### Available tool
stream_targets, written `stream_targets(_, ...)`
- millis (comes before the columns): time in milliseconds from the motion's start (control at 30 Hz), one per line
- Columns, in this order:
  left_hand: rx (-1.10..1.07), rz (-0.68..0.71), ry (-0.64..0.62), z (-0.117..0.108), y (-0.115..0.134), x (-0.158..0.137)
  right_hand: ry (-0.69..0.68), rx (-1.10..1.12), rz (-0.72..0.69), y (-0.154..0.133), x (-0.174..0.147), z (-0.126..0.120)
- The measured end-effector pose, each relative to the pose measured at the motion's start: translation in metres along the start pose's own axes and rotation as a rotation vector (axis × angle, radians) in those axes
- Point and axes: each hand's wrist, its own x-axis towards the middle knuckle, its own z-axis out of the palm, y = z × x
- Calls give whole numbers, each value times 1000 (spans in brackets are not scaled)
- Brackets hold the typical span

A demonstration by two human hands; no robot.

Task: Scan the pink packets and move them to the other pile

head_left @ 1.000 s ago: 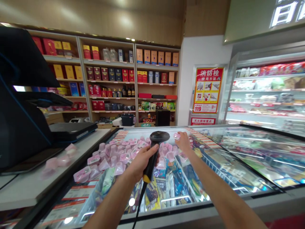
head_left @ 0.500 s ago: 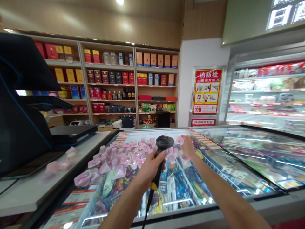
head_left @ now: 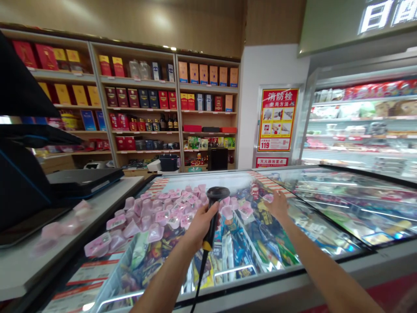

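Observation:
My left hand is wrapped round the handle of a black barcode scanner, which stands upright with its cable trailing down. To the right, my right hand pinches a small pink plastic cup above the freezer's glass top. Many more pink cups with barcode labels lie heaped on the glass, left of and behind the scanner. One labelled pink cup rests on the glass between the scanner and my right hand.
Under the freezer's glass lid lie colourful packets. At left, a counter bears several pink cups and a black checkout terminal. Shelves of boxes and bottles line the back wall. A lit refrigerated case stands right.
My right hand has moved right, away from the scanner, carrying the pink cup. The scanner stays in my left hand. The whole view has shifted slightly.

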Motion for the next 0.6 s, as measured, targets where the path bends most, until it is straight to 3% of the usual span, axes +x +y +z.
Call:
stream_targets(67,-3,4,-10,-4,-2,-3,4,78,-126,-21,-16,-9)
stream_targets(133,-10,7,-21,-8,-2,-6,-117,136,-217,-40,-34,-14)
stream_targets(233,-23,-6,-39,-11,0,-12,-281,118,-222,-59,-55,-13)
stream_targets(300,-29,-16,-40,-12,2,-16,-301,133,-243,-66,-59,-11)
stream_targets(500,-16,-16,-75,-14,7,-27,-38,348,-436,-92,-39,-6)
stream_targets(600,-10,-24,-76,-15,10,-30,22,402,-455,-103,-29,0)
